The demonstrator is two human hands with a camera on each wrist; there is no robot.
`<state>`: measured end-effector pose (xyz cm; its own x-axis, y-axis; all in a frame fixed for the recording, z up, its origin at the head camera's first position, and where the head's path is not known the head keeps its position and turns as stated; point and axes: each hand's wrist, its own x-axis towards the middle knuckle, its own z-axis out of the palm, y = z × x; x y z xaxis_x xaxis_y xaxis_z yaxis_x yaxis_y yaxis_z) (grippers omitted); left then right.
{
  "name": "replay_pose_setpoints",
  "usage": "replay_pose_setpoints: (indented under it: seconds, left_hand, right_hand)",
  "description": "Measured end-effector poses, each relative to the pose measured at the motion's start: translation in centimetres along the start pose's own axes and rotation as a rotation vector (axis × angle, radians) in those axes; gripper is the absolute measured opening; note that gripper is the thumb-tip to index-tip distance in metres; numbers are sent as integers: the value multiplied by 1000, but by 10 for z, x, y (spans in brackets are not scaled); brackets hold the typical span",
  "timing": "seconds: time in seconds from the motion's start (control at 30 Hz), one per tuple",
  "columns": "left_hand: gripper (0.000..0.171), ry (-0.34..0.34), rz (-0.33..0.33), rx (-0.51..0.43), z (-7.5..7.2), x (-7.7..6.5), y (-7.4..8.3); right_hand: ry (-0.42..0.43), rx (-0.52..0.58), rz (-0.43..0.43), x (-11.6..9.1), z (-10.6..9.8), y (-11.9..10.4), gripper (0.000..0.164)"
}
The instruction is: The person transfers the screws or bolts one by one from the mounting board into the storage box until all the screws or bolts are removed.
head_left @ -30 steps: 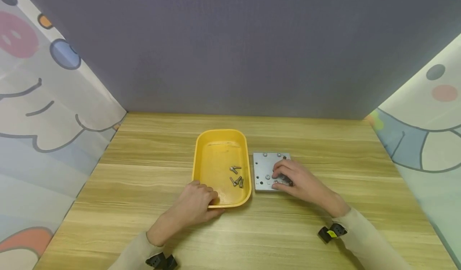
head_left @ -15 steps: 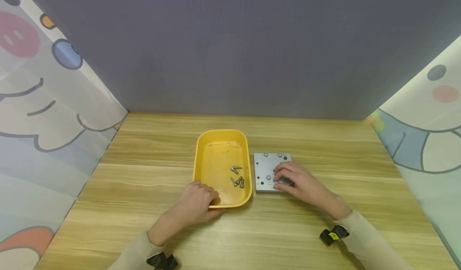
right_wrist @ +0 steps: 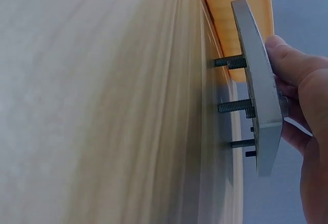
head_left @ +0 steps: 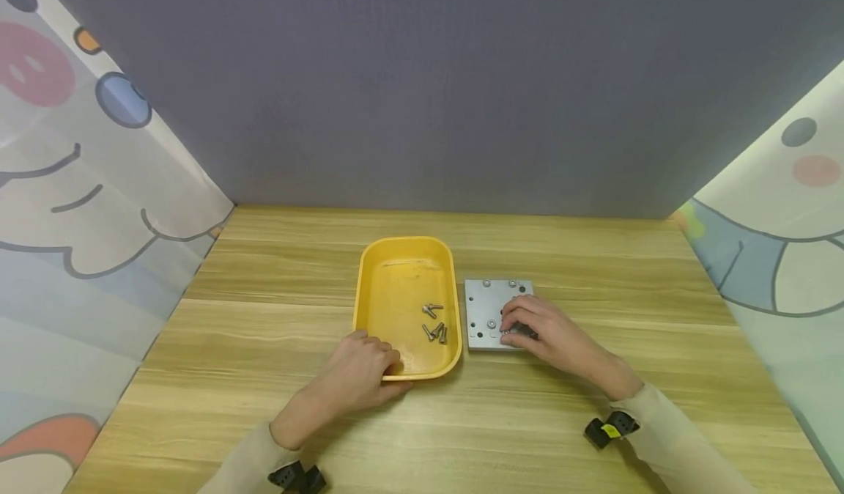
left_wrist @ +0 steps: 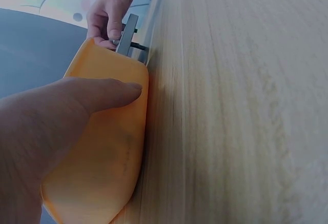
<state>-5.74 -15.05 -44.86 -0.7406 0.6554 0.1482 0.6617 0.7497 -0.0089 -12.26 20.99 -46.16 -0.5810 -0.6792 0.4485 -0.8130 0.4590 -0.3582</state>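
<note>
My left hand [head_left: 356,373] grips the near left rim of a yellow plastic tray [head_left: 455,289]. Its fingers curl over inside while the thumb [left_wrist: 115,95] presses the outer wall. Several small metal screws [head_left: 432,331] lie on the tray floor. Right of the tray, my right hand [head_left: 550,333] leans over a grey metal plate [head_left: 484,303] with holes, pinching a screw [left_wrist: 116,42] at its top face between thumb and fingertips. Other screw heads [head_left: 491,324] stand in the plate. Beneath it, threaded shanks [right_wrist: 236,106] stick out toward the table. My palm hides the plate's near right corner.
The wood-grain table [head_left: 297,259] carries the tray and the plate side by side. A dark grey panel [head_left: 422,91] rises behind its far edge. Cartoon-printed walls [head_left: 791,259] flank both sides. A black camera is strapped on each wrist.
The right thumb and fingertips have drawn together over a screw head that showed between them a second ago. The left hand, tray and loose screws stay as they were.
</note>
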Motion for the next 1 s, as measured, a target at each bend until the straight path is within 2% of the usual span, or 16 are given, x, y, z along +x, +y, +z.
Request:
replay_pose_setpoints:
  seconds: [0.27, 0.5, 1.0]
  left_hand:
    - [42, -7, -4, -3, 0, 0, 0]
    - [44, -4, -16, -1, 1, -1, 1]
    - [42, -7, -11, -9, 1, 0, 0]
  right_hand:
    - [-12, 19, 23, 4, -5, -3, 19]
    - [-4, 29, -21, 6, -5, 0, 20]
    - [-36, -3, -10, 9, -9, -3, 19]
